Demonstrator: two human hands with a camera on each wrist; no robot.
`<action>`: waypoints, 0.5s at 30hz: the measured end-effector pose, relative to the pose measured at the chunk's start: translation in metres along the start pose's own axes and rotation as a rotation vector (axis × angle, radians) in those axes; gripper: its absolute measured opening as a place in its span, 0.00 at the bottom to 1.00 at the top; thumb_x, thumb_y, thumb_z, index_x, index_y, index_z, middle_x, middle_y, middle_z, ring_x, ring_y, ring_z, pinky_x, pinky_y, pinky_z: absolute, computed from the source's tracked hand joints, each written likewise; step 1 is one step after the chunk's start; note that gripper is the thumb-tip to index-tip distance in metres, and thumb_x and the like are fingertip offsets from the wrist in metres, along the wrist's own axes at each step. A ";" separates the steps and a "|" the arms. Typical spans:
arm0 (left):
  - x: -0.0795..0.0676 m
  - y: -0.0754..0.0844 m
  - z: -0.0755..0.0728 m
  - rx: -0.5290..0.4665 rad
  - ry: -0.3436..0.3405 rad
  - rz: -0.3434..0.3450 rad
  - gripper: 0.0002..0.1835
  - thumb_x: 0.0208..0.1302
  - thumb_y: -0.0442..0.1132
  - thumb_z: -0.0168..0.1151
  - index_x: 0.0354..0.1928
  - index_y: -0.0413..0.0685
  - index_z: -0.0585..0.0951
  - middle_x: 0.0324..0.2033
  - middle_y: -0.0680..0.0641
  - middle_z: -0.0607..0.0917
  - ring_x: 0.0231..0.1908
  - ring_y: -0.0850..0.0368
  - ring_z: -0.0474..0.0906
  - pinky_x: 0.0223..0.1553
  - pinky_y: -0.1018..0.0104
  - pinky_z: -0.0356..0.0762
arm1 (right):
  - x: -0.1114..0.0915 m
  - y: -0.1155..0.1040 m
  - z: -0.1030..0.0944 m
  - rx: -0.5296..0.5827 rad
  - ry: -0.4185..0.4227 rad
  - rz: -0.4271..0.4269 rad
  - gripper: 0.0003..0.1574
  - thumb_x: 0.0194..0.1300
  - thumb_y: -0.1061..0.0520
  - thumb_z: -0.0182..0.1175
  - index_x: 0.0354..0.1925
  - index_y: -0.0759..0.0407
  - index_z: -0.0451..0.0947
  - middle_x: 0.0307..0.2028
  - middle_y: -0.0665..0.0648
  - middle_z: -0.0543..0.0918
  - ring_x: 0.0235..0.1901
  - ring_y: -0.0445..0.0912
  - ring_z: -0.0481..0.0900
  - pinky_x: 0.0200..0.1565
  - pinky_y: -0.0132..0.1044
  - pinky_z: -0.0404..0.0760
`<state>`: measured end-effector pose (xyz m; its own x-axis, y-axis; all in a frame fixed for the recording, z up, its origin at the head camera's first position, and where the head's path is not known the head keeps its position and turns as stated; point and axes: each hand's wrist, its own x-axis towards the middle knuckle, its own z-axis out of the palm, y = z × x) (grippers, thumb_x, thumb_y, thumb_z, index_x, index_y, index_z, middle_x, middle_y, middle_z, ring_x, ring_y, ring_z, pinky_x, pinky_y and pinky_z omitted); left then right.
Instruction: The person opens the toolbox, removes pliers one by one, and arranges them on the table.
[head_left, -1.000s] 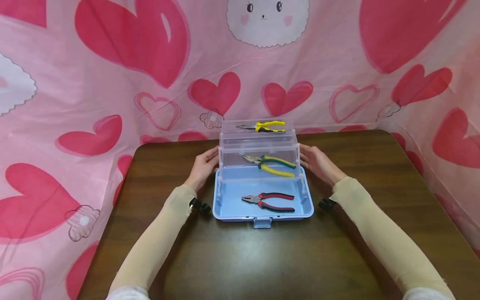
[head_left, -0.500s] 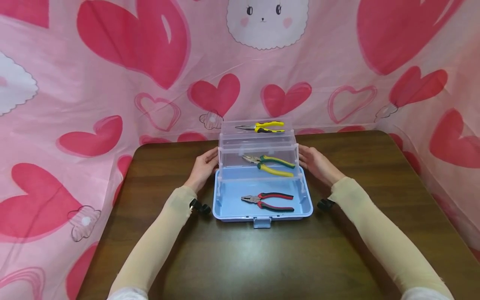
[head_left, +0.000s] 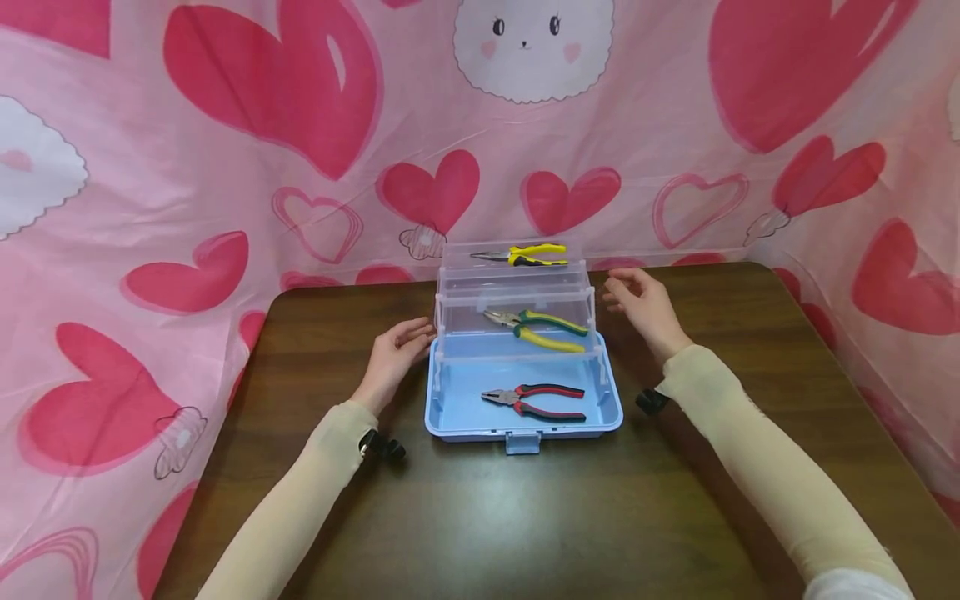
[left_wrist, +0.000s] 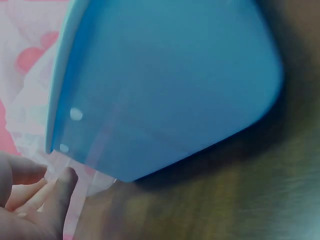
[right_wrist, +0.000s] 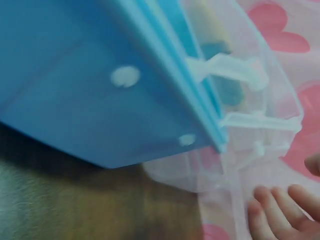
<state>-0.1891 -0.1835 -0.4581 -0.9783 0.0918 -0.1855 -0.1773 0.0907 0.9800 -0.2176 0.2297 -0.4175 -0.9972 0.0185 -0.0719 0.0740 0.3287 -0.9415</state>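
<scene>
A tool box (head_left: 468, 410) with a light-blue base stands unfolded on the table, its clear trays (head_left: 465, 283) raised in tiers. Red-and-black combination pliers (head_left: 510, 397) lie in the base. Green-and-yellow pliers (head_left: 555, 342) rest in the middle tier, and yellow-and-black needle-nose pliers (head_left: 525, 259) in the top one. My left hand (head_left: 392, 358) is beside the box's left side, fingers loosely bent; whether the fingertips touch it I cannot tell. On the other side my right hand (head_left: 647, 312) is apart from the trays, fingers loosely bent, holding nothing.
The box sits on a dark brown wooden table (head_left: 495, 525) near its back edge. A pink cloth (head_left: 510, 125) with hearts hangs behind and at both sides. A blue latch (head_left: 522, 443) projects from the box's front.
Both hands have come away from the sides of the trays, the left toward the lower left, the right outward and slightly up. The box and the pliers stay as they were.
</scene>
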 end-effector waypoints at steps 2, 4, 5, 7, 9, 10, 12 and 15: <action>-0.009 -0.002 -0.001 0.013 0.024 -0.015 0.25 0.77 0.38 0.61 0.72 0.39 0.73 0.65 0.37 0.80 0.60 0.45 0.82 0.58 0.62 0.80 | 0.002 -0.004 0.000 -0.005 0.070 -0.045 0.32 0.79 0.44 0.58 0.69 0.63 0.72 0.57 0.63 0.82 0.50 0.49 0.83 0.55 0.36 0.83; -0.018 -0.003 -0.001 0.033 0.050 -0.021 0.25 0.77 0.40 0.61 0.71 0.39 0.73 0.63 0.37 0.81 0.58 0.45 0.83 0.59 0.60 0.80 | 0.005 -0.009 0.000 -0.034 0.102 -0.081 0.32 0.77 0.42 0.60 0.67 0.61 0.75 0.55 0.59 0.83 0.47 0.42 0.82 0.50 0.28 0.82; -0.023 -0.004 0.000 0.047 0.063 -0.027 0.25 0.77 0.42 0.61 0.70 0.40 0.74 0.62 0.37 0.82 0.57 0.45 0.83 0.59 0.60 0.80 | 0.006 -0.012 0.001 -0.051 0.108 -0.102 0.31 0.76 0.43 0.61 0.66 0.61 0.76 0.55 0.58 0.83 0.46 0.41 0.81 0.48 0.26 0.81; -0.032 -0.005 0.001 0.069 0.084 -0.026 0.24 0.77 0.44 0.62 0.68 0.39 0.76 0.59 0.37 0.84 0.53 0.47 0.85 0.58 0.58 0.81 | 0.009 -0.019 0.004 -0.108 0.101 -0.131 0.30 0.75 0.41 0.62 0.65 0.59 0.78 0.57 0.59 0.83 0.49 0.44 0.80 0.50 0.28 0.80; -0.040 -0.007 0.002 0.073 0.098 -0.022 0.23 0.76 0.44 0.63 0.65 0.37 0.78 0.56 0.36 0.85 0.49 0.49 0.86 0.57 0.58 0.82 | 0.012 -0.027 0.007 -0.161 0.082 -0.162 0.30 0.75 0.42 0.62 0.64 0.59 0.79 0.57 0.59 0.83 0.52 0.49 0.79 0.53 0.34 0.80; -0.044 -0.008 0.003 0.079 0.103 -0.028 0.22 0.76 0.44 0.63 0.64 0.38 0.78 0.55 0.37 0.85 0.47 0.51 0.86 0.57 0.58 0.83 | 0.014 -0.031 0.010 -0.189 0.074 -0.177 0.30 0.75 0.42 0.63 0.64 0.58 0.79 0.57 0.60 0.83 0.53 0.50 0.79 0.55 0.37 0.80; -0.052 -0.009 0.004 0.083 0.102 -0.035 0.21 0.76 0.44 0.64 0.62 0.38 0.80 0.54 0.37 0.85 0.45 0.53 0.86 0.56 0.56 0.83 | 0.018 -0.039 0.014 -0.229 0.050 -0.208 0.29 0.74 0.43 0.63 0.64 0.58 0.80 0.57 0.60 0.84 0.54 0.53 0.80 0.57 0.44 0.80; -0.062 -0.009 0.006 0.080 0.093 -0.043 0.20 0.75 0.43 0.65 0.60 0.37 0.80 0.52 0.38 0.86 0.44 0.55 0.85 0.56 0.55 0.84 | 0.024 -0.050 0.022 -0.270 0.020 -0.241 0.27 0.74 0.45 0.64 0.63 0.58 0.81 0.56 0.61 0.84 0.53 0.55 0.80 0.56 0.50 0.82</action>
<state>-0.1261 -0.1838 -0.4559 -0.9763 -0.0062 -0.2164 -0.2143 0.1717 0.9616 -0.2453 0.1929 -0.3795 -0.9859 -0.0722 0.1509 -0.1652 0.5635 -0.8095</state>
